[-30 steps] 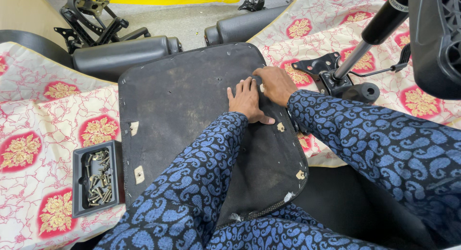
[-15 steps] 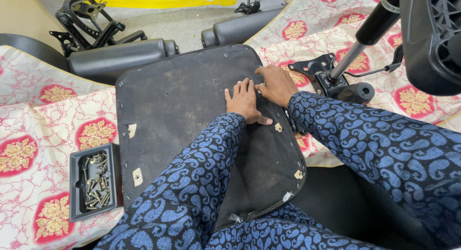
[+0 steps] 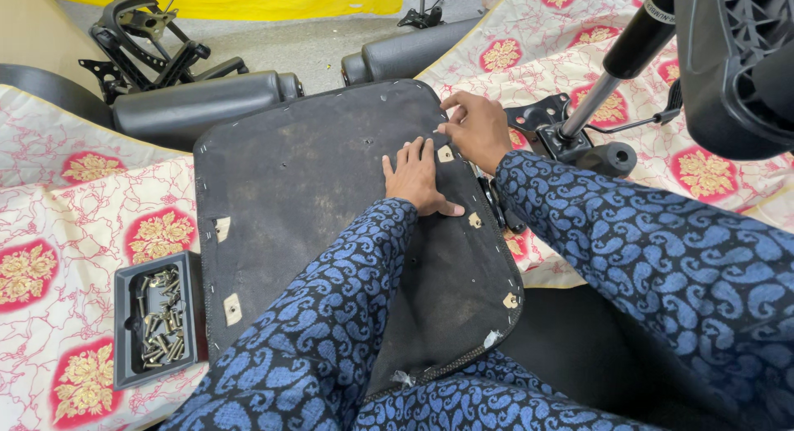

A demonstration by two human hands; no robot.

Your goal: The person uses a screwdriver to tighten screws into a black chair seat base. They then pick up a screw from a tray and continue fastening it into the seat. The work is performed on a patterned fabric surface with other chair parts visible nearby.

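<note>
In the head view, a black chair seat pad [image 3: 331, 224] lies underside up across the person's lap and over the patterned cloth [image 3: 74, 232] spread beneath it. Its covering is a dusty, worn black fabric, stapled along the rim, with several small pale squares showing where the fabric is cut through (these sit near the left edge and down the right edge).

The left hand [image 3: 418, 179] lies flat on the pad, fingers stretched out and together, palm down, gripping nothing. The right hand [image 3: 478, 129] sits at the pad's far right edge, fingers curled and pinched at the rim just beside one pale square; whether it holds something small between the fingertips cannot be told from here. Both arms wear sleeves of dark cloth with a blue paisley print.

To the left of the pad, a small black tray [image 3: 153, 319] holds a heap of metal screws. To the right, a chair mechanism with a gas cylinder [image 3: 579, 125] lies on the cloth, near the right hand. The large black plastic part [image 3: 736, 59] at the upper right is cut off by the frame edge. The near edge of the pad is hidden by the sleeves, and the black padded armrests [image 3: 198, 104] beyond it are partly covered by the pad.
</note>
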